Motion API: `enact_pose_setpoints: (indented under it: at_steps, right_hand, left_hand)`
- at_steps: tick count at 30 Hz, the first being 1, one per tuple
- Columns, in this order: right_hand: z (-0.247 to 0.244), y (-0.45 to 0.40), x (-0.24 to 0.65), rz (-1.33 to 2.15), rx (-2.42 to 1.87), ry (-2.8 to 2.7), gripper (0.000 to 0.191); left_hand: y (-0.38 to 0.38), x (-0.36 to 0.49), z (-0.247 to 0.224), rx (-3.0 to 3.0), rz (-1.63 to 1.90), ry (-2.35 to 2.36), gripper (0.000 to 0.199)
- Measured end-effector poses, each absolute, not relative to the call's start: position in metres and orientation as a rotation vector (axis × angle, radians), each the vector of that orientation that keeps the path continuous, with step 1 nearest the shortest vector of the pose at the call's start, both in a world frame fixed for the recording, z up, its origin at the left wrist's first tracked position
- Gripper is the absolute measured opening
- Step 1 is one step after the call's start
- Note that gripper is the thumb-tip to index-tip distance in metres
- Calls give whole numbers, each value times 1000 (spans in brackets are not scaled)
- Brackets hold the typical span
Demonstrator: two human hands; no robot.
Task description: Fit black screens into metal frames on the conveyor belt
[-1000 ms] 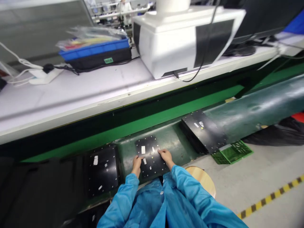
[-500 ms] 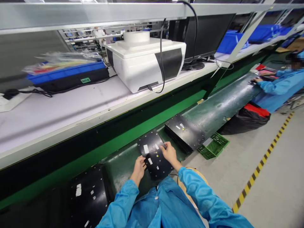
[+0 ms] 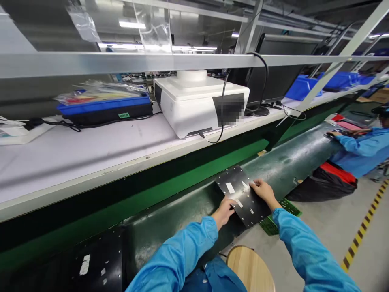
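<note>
A flat black panel [image 3: 253, 202] with white label scraps and small studs along its edges is held between my hands. My left hand [image 3: 224, 211] grips its near left edge, thumb on top. On the opposite edge, my right hand [image 3: 265, 192] pinches the panel with the fingers partly hidden. The panel lies over the spot of the right-hand stack, which it covers; whether it touches that stack I cannot tell. Further left on the dark green bench [image 3: 170, 219] lies another black panel stack [image 3: 103, 259], also with torn white labels.
A wooden stool [image 3: 251, 267] stands below the bench, near a green crate [image 3: 269, 226]. Beyond sit a black bag [image 3: 319, 186] and a person in blue [image 3: 364, 148]. On the white shelf are a white machine [image 3: 197, 105], a monitor [image 3: 278, 81] and a blue tray [image 3: 103, 106].
Both hands have carried the panel rightward from the middle of the bench to over the right-hand stack. The view has tilted up somewhat.
</note>
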State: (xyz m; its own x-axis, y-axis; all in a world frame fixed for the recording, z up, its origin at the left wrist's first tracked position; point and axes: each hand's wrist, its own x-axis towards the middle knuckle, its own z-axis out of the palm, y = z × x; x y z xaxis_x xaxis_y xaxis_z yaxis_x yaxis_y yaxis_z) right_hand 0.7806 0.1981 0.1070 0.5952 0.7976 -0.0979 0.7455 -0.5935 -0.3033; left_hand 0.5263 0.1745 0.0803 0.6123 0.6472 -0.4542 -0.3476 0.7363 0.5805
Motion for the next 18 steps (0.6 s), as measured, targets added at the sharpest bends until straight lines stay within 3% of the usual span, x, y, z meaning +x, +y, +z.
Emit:
enact_pose_setpoints:
  at_steps: [4, 9, 14, 18]
  right_hand:
    - [81, 214, 795, 436, -2720, -1323, 52]
    - [21, 244, 835, 448, -2672, -1164, 93]
    - [21, 255, 850, 546, -2699, -1062, 106]
    - [26, 251, 850, 470, -2695, -1041, 113]
  left_hand:
    - [172, 552, 81, 490, 536, 748, 66]
    - [187, 589, 63, 435, 421, 921, 82]
    - [207, 601, 67, 497, 270, 817, 47]
    - [211, 568, 57, 534, 301, 739, 53]
